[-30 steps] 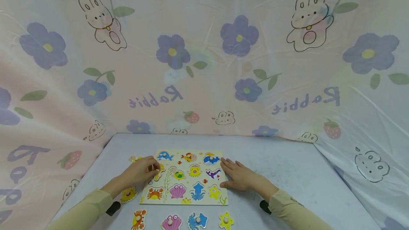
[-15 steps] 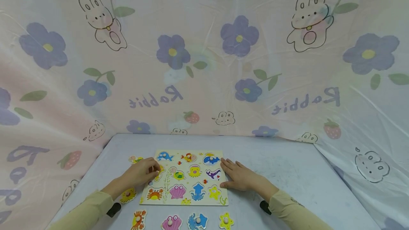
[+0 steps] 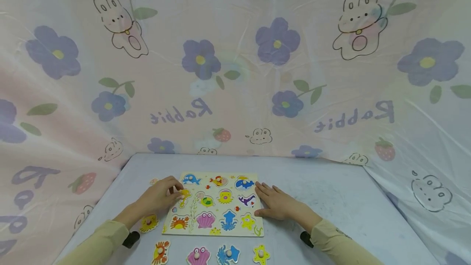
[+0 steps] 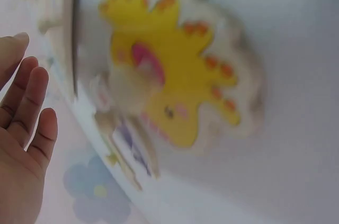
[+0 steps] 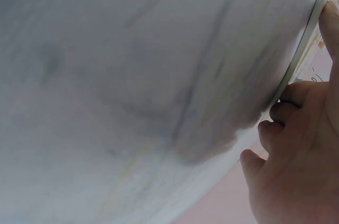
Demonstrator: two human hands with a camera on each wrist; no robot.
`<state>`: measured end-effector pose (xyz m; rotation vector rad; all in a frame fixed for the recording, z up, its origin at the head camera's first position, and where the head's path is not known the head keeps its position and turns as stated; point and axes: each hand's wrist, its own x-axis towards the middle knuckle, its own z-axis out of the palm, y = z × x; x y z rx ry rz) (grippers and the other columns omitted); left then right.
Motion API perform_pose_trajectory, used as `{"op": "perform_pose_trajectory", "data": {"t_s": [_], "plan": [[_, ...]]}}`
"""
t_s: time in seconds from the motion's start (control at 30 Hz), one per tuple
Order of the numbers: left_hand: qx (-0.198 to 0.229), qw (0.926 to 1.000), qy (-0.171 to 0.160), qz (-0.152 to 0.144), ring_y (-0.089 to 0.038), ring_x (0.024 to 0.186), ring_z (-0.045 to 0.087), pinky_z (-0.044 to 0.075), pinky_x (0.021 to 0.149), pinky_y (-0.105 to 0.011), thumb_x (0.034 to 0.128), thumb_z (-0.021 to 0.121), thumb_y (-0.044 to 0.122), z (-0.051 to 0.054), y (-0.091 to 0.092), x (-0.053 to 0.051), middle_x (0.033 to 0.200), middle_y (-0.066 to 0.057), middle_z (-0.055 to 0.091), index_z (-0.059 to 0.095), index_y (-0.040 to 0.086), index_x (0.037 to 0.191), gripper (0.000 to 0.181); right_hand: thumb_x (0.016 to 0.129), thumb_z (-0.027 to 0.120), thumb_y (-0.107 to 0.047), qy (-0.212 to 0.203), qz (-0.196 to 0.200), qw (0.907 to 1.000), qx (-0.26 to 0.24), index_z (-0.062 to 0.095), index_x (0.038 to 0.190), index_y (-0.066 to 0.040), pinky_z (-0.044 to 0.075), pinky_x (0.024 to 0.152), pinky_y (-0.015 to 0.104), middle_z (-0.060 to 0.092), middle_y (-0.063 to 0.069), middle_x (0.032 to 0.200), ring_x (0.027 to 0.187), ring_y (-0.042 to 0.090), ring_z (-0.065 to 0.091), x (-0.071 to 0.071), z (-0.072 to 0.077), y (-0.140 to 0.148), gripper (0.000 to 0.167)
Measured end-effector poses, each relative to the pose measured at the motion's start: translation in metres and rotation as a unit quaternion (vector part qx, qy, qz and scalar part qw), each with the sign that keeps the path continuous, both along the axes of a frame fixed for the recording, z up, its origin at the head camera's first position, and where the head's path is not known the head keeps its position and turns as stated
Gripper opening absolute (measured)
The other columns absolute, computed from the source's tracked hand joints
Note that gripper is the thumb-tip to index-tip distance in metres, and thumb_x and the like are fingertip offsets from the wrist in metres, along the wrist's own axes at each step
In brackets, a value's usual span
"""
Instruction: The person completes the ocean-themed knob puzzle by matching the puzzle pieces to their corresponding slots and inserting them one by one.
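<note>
A wooden peg puzzle board point(image 3: 239, 232) with sea-animal shapes lies on the table. My left hand point(image 3: 158, 194) is at its left edge, fingertips beside the yellow seahorse piece point(image 3: 183, 203). In the left wrist view the fingers of that hand point(image 4: 24, 144) are loosely bent, and I see nothing held between them. My right hand point(image 3: 277, 203) lies flat with spread fingers along the board's right edge, touching it. Blue dolphin point(image 3: 191, 179), red fish point(image 3: 218, 181) and blue whale point(image 3: 244, 183) pieces sit in the board's top row.
Loose knobbed pieces lie around the board: a yellow octopus-like one point(image 3: 149, 223) at left, and a crab point(image 3: 160, 252), a pink shell point(image 3: 198, 255), a blue squid point(image 3: 228, 253) and a starfish point(image 3: 261, 253) in front. Another piece point(image 3: 153, 181) is partly hidden behind my left hand. A printed curtain point(image 3: 235, 93) surrounds the table.
My left hand has drawn slightly back and up from the seahorse, so more of that piece shows now. My right hand stays at the board's right edge.
</note>
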<state>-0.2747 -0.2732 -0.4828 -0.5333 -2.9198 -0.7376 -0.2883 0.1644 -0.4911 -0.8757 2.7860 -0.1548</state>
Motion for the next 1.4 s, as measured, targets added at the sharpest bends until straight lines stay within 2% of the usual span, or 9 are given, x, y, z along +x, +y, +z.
{"op": "perform_pose_trajectory", "data": {"t_s": [0.13, 0.23, 0.37, 0.5, 0.7, 0.93, 1.13, 1.4], "plan": [[0.022, 0.999, 0.038, 0.0, -0.008, 0.086, 0.057, 0.05, 0.068, -0.025, 0.0969, 0.075, 0.012, 0.006, -0.012, -0.004, 0.106, 0.006, 0.065, 0.072, 0.013, 0.112, 0.016, 0.095, 0.054, -0.071, -0.001, -0.003, 1.0, 0.0, 0.032, 0.163, -0.01, 0.021, 0.125, 0.054, 0.021, 0.004, 0.172, 0.158, 0.028, 0.02, -0.001, 0.0, 0.001, 0.094], [0.027, 0.9985, 0.046, 0.014, -0.01, 0.087, 0.058, 0.05, 0.068, -0.026, 0.0969, 0.074, 0.01, 0.009, -0.023, -0.009, 0.107, 0.002, 0.066, 0.072, 0.009, 0.114, 0.017, 0.095, 0.054, -0.071, -0.003, -0.004, 1.0, 0.0, 0.032, 0.163, -0.01, 0.021, 0.125, 0.054, 0.021, 0.004, 0.172, 0.158, 0.028, 0.02, -0.001, -0.002, 0.001, 0.094], [0.028, 0.9979, 0.041, 0.041, -0.014, 0.089, 0.059, 0.049, 0.071, -0.03, 0.0967, 0.074, 0.011, 0.007, -0.038, -0.015, 0.108, -0.001, 0.067, 0.072, 0.008, 0.115, 0.019, 0.096, 0.054, -0.071, -0.003, -0.002, 1.0, -0.003, 0.032, 0.163, -0.01, 0.02, 0.125, 0.055, 0.021, 0.005, 0.172, 0.158, 0.029, 0.02, -0.002, -0.003, 0.001, 0.094], [0.026, 0.9971, 0.023, 0.067, -0.016, 0.089, 0.058, 0.048, 0.071, -0.031, 0.0974, 0.074, 0.012, 0.002, -0.053, -0.019, 0.105, 0.0, 0.065, 0.072, 0.009, 0.114, 0.017, 0.095, 0.054, -0.072, -0.002, -0.001, 1.0, -0.006, 0.032, 0.163, -0.01, 0.02, 0.125, 0.055, 0.021, 0.005, 0.172, 0.158, 0.029, 0.02, -0.002, -0.004, 0.002, 0.094], [0.024, 0.9963, -0.01, 0.082, -0.018, 0.086, 0.056, 0.047, 0.072, -0.033, 0.0979, 0.072, 0.013, -0.005, -0.067, -0.026, 0.101, -0.004, 0.064, 0.071, 0.005, 0.114, 0.018, 0.096, 0.054, -0.071, -0.002, 0.001, 1.0, -0.008, 0.033, 0.163, -0.009, 0.021, 0.124, 0.055, 0.022, 0.005, 0.172, 0.158, 0.029, 0.021, 0.0, -0.002, 0.002, 0.094], [0.018, 0.996, -0.027, 0.084, -0.019, 0.086, 0.057, 0.049, 0.075, -0.037, 0.0962, 0.073, 0.01, -0.012, -0.072, -0.032, 0.099, -0.004, 0.063, 0.07, 0.002, 0.114, 0.019, 0.096, 0.055, -0.07, -0.004, 0.003, 0.9999, -0.011, 0.033, 0.162, -0.009, 0.022, 0.124, 0.056, 0.022, 0.006, 0.172, 0.158, 0.029, 0.021, 0.002, 0.002, 0.0, 0.093], [0.019, 0.9958, -0.029, 0.084, -0.019, 0.084, 0.056, 0.048, 0.073, -0.037, 0.0962, 0.072, 0.009, -0.011, -0.07, -0.035, 0.097, -0.004, 0.063, 0.071, 0.002, 0.11, 0.016, 0.096, 0.057, -0.067, -0.007, 0.004, 0.9996, -0.025, 0.034, 0.162, -0.007, 0.021, 0.124, 0.057, 0.023, 0.008, 0.172, 0.158, 0.031, 0.021, 0.002, 0.003, 0.0, 0.092], [0.008, 0.9958, -0.03, 0.086, -0.019, 0.083, 0.054, 0.047, 0.072, -0.037, 0.0967, 0.072, 0.01, -0.012, -0.067, -0.039, 0.095, -0.003, 0.061, 0.072, 0.005, 0.108, 0.013, 0.096, 0.055, -0.069, 0.0, 0.0, 0.9998, -0.018, 0.032, 0.163, -0.008, 0.02, 0.125, 0.055, 0.021, 0.006, 0.172, 0.158, 0.029, 0.02, 0.001, -0.002, 0.002, 0.093]]}}
